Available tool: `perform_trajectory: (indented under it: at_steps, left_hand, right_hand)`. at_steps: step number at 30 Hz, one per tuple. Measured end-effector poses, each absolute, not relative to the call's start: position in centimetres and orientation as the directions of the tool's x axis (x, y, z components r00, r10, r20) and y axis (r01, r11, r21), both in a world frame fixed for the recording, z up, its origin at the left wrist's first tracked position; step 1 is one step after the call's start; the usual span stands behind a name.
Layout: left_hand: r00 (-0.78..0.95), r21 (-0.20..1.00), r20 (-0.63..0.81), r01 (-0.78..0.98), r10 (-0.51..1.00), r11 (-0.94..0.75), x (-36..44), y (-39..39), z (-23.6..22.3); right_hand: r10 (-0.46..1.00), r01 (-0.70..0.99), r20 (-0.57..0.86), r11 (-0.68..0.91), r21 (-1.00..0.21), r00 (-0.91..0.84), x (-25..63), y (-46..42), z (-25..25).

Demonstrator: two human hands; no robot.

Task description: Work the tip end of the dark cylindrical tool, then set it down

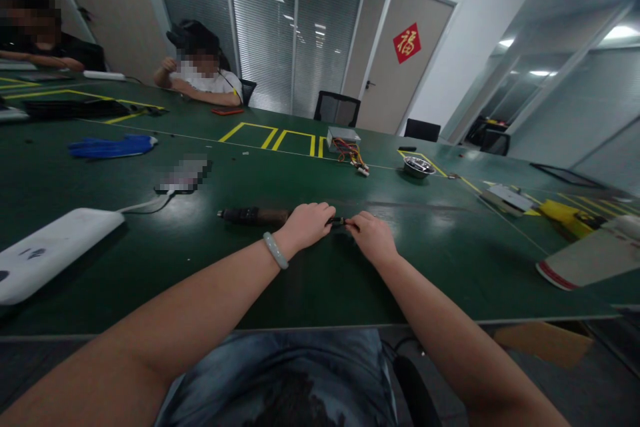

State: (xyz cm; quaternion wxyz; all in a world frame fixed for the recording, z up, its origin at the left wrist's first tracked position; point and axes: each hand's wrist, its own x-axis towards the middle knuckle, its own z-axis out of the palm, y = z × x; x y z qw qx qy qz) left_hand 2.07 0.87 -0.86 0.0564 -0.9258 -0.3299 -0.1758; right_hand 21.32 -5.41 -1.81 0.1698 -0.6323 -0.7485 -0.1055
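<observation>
the screwdriver (pixel 255 215) lies on the table (pixel 330 287), right of the phone (pixel 184 175).

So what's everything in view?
Table: one, green, middle
Tool: one, dark brown, centre
Small piece: one, dark, right of tool
Power bank: one, white, left
Phone: one, blurred, left
Glove: one, blue, left
Wired box: one, silver, far centre
Bowl: one, silver, right of box
Casing: one, pale, far right
Unclear item: one, yellow, right
Cup: one, whitish, right edge
Tape: several, yellow, on table
Signs: two, red, background
Chairs: several, black, background
People: two, white/black tops, left
Bracelet: one, greenish, left wrist
Left hand: one, bare, centre
Right hand: one, bare, centre
</observation>
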Motion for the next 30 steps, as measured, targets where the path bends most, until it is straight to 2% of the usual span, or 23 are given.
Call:
perform_trajectory:
  at_steps: [8, 15, 30]
  left_hand:
    - [0.775, 0.018, 0.363, 0.549, 0.517, -0.836, 1.0, 0.4, -0.8]
    - [0.771, 0.062, 0.353, 0.547, 0.531, -0.835, 1.0, 0.3, -0.5]
    - [0.771, 0.058, 0.369, 0.538, 0.519, -0.841, 1.0, 0.5, -0.8]
  right_hand:
    - [0.911, 0.973, 0.381, 0.209, -0.094, -0.159, 21.5, -5.9, -2.0]
    - [0.906, 0.963, 0.391, 0.231, -0.142, -0.159, 21.5, -5.8, -2.4]
    - [0.901, 0.928, 0.398, 0.286, -0.238, -0.175, 20.9, -5.5, -2.7]
